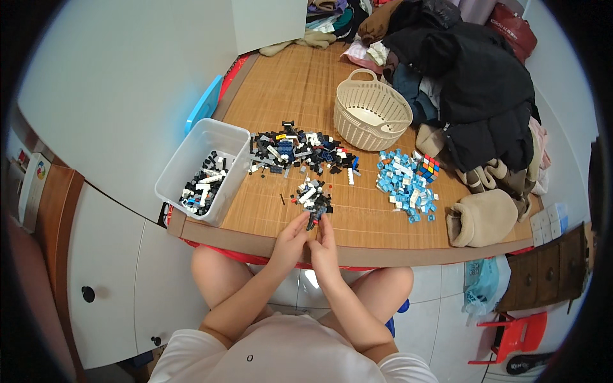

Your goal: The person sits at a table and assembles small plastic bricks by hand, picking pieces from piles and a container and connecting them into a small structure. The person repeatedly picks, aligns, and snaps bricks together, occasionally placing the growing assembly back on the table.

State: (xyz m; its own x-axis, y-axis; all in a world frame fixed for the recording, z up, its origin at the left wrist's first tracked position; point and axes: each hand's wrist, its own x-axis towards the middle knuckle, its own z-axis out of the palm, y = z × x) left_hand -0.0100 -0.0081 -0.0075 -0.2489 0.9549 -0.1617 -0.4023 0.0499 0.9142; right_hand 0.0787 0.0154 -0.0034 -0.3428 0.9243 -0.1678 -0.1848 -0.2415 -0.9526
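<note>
Clear bin with black and white bricks far left of fingers, at mat edge. Left hand and right hand meet at near edge of mat, fingers pinched together on small dark brick piece (exact grip too small to tell). Small mixed pile just beyond fingertips; larger dark pile farther beyond. Blue brick pile right of fingers, puzzle cube beside it, cream basket beyond.
</note>
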